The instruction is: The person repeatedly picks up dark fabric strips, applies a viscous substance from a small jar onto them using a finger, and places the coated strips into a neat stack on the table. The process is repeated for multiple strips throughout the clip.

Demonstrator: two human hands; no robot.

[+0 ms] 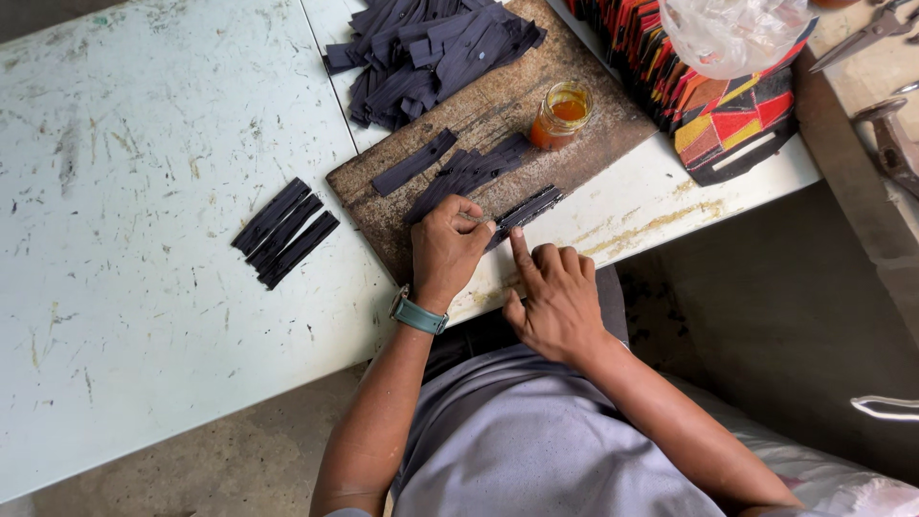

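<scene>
Brushing a dark strip [525,211] pinned under right hand [553,297], left hand [445,249] gripping brush; finished few [284,233] at nine o'clock, heap [426,53] at twelve untouched.

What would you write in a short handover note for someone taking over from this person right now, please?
Left hand: closed on a thin stick, its tip on the dark strips at the brown board's near edge.
Right hand: empty, forefinger pinning those strips down.
Open jar of amber liquid stands on the board. A loose bunch of strips and a single strip lie mid-board; a big heap sits at the far end.
Set aside: a neat row of strips on the white table.
Left: apparently the bunch and heap.
</scene>
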